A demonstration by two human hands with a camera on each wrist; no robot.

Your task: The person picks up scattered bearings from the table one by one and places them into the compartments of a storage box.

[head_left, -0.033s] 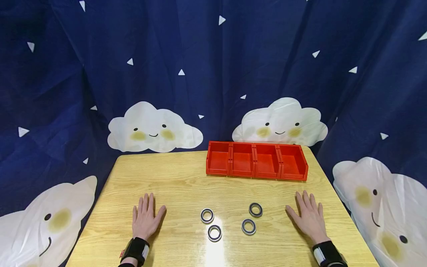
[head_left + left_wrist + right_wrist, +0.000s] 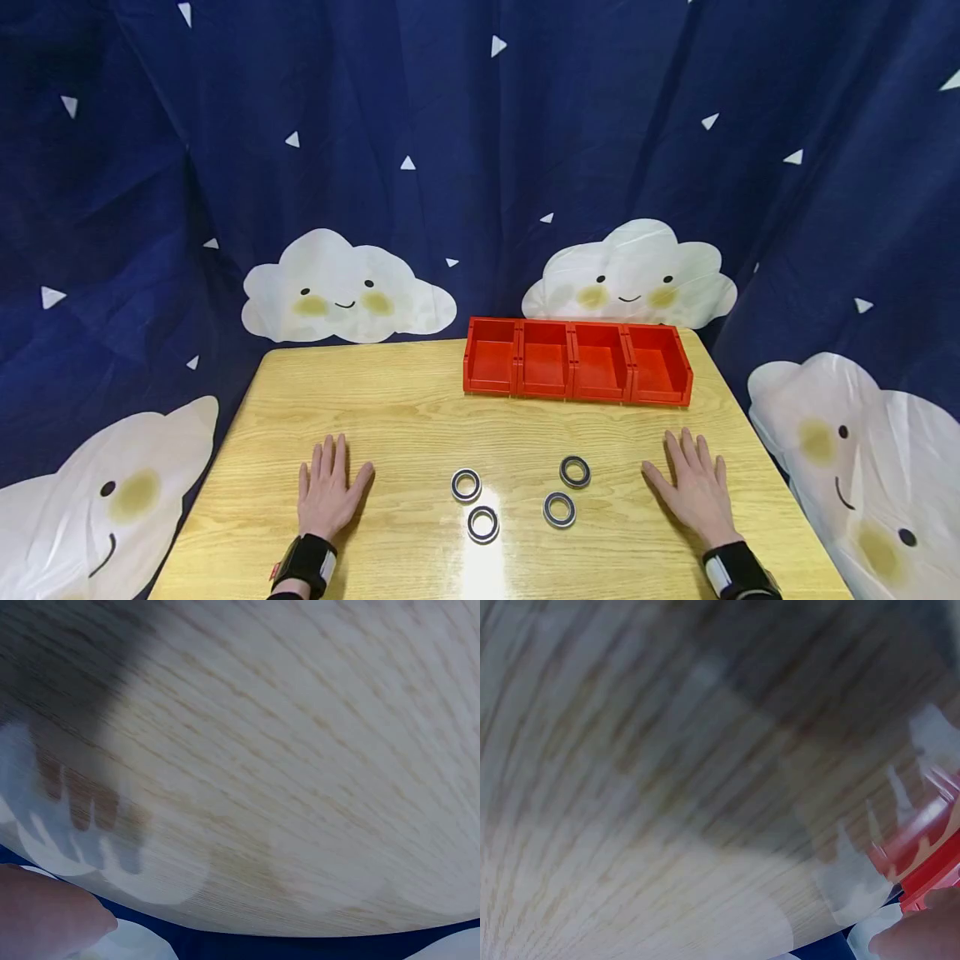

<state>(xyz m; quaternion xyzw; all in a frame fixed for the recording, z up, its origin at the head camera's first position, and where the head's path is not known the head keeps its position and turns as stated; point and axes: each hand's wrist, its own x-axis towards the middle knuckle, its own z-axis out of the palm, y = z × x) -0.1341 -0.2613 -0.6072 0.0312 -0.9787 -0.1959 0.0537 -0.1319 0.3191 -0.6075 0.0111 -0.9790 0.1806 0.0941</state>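
My left hand [image 2: 327, 492] lies palm down on the left part of the wooden table, fingers straight and thumb spread. On the right side my right hand [image 2: 697, 492] lies the same way, holding nothing. Between them are several ring-shaped ball bearings with dark seals. One bearing [image 2: 466, 485] and a second bearing [image 2: 482, 524] sit nearer the left hand. Closer to the right hand are a third bearing [image 2: 575, 472] and another bearing [image 2: 558, 509]. The left wrist view shows part of the left hand [image 2: 52, 913] at its lower left corner; part of the right hand [image 2: 922, 934] appears at the lower right of its view.
A row of joined red open-front bins [image 2: 577, 395] stands at the table's back right edge. Behind the wooden table [image 2: 360, 400] hangs a dark blue curtain [image 2: 450, 100] with white clouds and triangles. Each wrist wears a black band [image 2: 306, 560].
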